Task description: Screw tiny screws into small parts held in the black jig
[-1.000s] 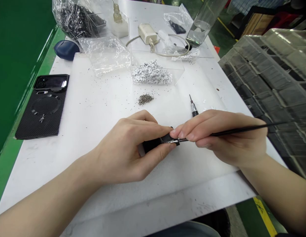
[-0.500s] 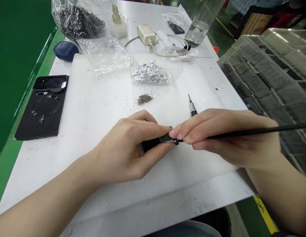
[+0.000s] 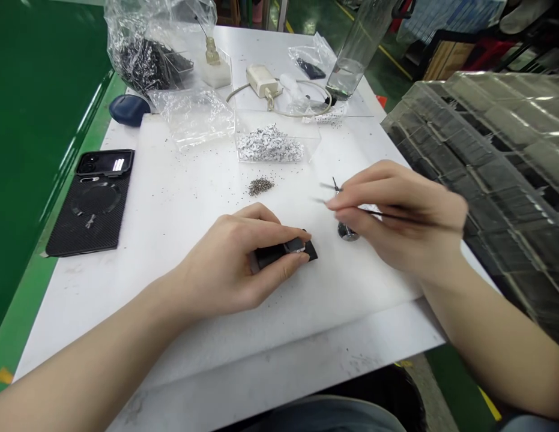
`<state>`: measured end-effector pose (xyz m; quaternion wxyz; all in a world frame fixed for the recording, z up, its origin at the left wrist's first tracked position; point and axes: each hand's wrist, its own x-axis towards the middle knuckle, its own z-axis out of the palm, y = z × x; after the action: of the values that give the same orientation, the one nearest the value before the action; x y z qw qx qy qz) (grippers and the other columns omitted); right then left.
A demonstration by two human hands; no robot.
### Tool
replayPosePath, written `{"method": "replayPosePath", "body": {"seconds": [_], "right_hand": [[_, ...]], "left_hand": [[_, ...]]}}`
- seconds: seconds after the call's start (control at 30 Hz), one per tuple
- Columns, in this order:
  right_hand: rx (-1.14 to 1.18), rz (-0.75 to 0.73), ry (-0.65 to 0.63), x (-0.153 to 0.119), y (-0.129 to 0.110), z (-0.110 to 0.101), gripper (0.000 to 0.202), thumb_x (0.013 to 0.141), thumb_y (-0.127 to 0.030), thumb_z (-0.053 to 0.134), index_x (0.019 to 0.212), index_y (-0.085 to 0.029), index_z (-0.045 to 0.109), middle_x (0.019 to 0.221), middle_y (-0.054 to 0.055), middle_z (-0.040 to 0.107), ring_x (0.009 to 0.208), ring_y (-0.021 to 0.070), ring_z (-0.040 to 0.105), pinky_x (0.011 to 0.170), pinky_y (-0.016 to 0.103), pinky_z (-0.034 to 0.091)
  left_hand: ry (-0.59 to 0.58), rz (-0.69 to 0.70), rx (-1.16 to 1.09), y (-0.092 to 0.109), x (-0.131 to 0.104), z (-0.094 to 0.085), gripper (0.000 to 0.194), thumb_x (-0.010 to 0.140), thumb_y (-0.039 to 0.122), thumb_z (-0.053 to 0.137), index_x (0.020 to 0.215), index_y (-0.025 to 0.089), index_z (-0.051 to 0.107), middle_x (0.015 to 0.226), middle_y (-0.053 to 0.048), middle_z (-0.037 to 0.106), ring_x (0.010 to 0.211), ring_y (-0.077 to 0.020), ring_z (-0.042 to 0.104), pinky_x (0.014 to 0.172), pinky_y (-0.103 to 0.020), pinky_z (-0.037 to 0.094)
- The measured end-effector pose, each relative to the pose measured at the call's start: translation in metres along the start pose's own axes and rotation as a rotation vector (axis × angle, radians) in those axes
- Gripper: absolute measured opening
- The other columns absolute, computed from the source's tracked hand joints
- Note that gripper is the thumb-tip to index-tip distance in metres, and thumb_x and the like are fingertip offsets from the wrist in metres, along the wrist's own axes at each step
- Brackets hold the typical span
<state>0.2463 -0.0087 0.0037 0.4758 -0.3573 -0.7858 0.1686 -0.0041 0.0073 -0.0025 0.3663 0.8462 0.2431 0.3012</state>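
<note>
My left hand [image 3: 241, 261] pinches a small black part [image 3: 295, 245] between thumb and index finger, over a darker black block [image 3: 310, 251] on the white mat. The palm side of that block is hidden under my fingers. Between the fingers of my right hand [image 3: 391, 210] is a pair of black tweezers [image 3: 391, 217], its two tips apart, pointing left and blurred by motion. Behind those fingertips lies a small precision screwdriver [image 3: 347, 233], partly covered by the hand. Beyond both hands sits a small pile of tiny metal screws [image 3: 260, 186].
A clear tray [image 3: 272, 157] of small white pieces stands past the screws. A black phone case [image 3: 92, 204] lies left, near a dark blue mouse-like object [image 3: 128, 110]. A white charger [image 3: 261, 80], a water bottle [image 3: 351, 69] and clear organiser boxes [image 3: 477, 150] stand farther off.
My right hand has pulled the tweezers away from the black part, up and toward the screwdriver. My left hand keeps its pinch, and the view has shifted slightly.
</note>
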Motion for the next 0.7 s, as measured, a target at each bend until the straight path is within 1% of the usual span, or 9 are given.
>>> {"method": "replayPosePath", "body": {"seconds": [0.1,0.2,0.27,0.33,0.4,0.47,0.53,0.6,0.7], "right_hand": [[-0.354,-0.045,-0.160,-0.001,0.004,-0.005,0.018,0.091,-0.008,0.073,0.098,-0.022,0.081,0.086,0.004,0.066,0.080,0.0183,0.061,0.069,0.034,0.051],[-0.440,0.025,-0.327,-0.004,0.006,-0.008,0.035,0.091,0.000,0.059,0.110,-0.020,0.080,0.092,0.007,0.065,0.089,0.0219,0.061,0.076,0.037,0.052],[-0.510,0.153,-0.411,-0.004,0.003,-0.009,0.043,0.093,-0.006,0.056,0.128,-0.023,0.075,0.098,0.008,0.062,0.092,0.0239,0.063,0.077,0.038,0.052],[-0.586,0.334,-0.447,0.000,-0.003,-0.011,0.050,0.096,-0.018,0.058,0.144,-0.028,0.065,0.102,0.008,0.061,0.092,0.0257,0.065,0.077,0.040,0.051],[-0.656,0.509,-0.478,0.008,-0.008,-0.013,0.054,0.098,-0.032,0.059,0.151,-0.029,0.057,0.104,0.009,0.064,0.091,0.0280,0.067,0.078,0.042,0.050],[-0.681,0.650,-0.508,0.018,-0.011,-0.015,0.055,0.098,-0.044,0.058,0.150,-0.026,0.055,0.100,0.009,0.071,0.088,0.0300,0.068,0.078,0.042,0.048],[-0.679,0.735,-0.525,0.028,-0.011,-0.017,0.051,0.097,-0.049,0.059,0.141,-0.022,0.058,0.087,0.007,0.075,0.083,0.0312,0.068,0.075,0.041,0.044],[-0.647,0.778,-0.529,0.035,-0.008,-0.020,0.043,0.094,-0.045,0.062,0.130,-0.023,0.059,0.076,0.003,0.075,0.076,0.0290,0.067,0.069,0.038,0.042],[-0.571,0.794,-0.530,0.040,-0.007,-0.026,0.036,0.090,-0.031,0.064,0.124,-0.024,0.055,0.065,-0.004,0.068,0.062,0.0210,0.061,0.060,0.033,0.042]], "left_hand": [[0.012,-0.005,0.024,-0.001,0.000,0.002,0.022,0.097,0.021,0.070,0.115,0.015,0.083,0.093,-0.003,0.083,0.088,-0.0165,0.068,0.078,-0.026,0.058],[0.010,-0.038,0.033,-0.002,0.000,0.002,0.024,0.097,0.025,0.069,0.115,0.017,0.083,0.092,-0.004,0.082,0.088,-0.0178,0.069,0.077,-0.029,0.059],[0.005,-0.054,0.031,-0.002,0.000,0.002,0.025,0.097,0.027,0.069,0.116,0.018,0.084,0.092,-0.005,0.082,0.089,-0.0190,0.069,0.078,-0.031,0.059],[-0.003,-0.061,0.028,-0.003,0.001,0.001,0.026,0.097,0.028,0.069,0.116,0.019,0.084,0.093,-0.005,0.083,0.091,-0.0200,0.069,0.079,-0.032,0.059],[-0.010,-0.068,0.026,-0.003,0.001,0.000,0.026,0.097,0.028,0.070,0.117,0.020,0.084,0.093,-0.005,0.083,0.092,-0.0207,0.069,0.079,-0.033,0.059],[-0.012,-0.085,0.025,-0.001,0.002,-0.001,0.027,0.096,0.029,0.070,0.117,0.021,0.084,0.093,-0.005,0.082,0.093,-0.0214,0.069,0.079,-0.033,0.059],[-0.008,-0.112,0.021,0.001,0.002,-0.001,0.027,0.096,0.030,0.070,0.117,0.022,0.084,0.094,-0.005,0.082,0.095,-0.0222,0.070,0.079,-0.034,0.059],[-0.009,-0.139,0.023,0.003,0.002,-0.001,0.027,0.096,0.032,0.070,0.117,0.022,0.084,0.095,-0.006,0.082,0.096,-0.0227,0.070,0.079,-0.034,0.058],[-0.008,-0.150,0.027,0.003,0.002,-0.001,0.028,0.097,0.034,0.069,0.118,0.023,0.084,0.095,-0.007,0.081,0.094,-0.0225,0.071,0.078,-0.034,0.058]]}}
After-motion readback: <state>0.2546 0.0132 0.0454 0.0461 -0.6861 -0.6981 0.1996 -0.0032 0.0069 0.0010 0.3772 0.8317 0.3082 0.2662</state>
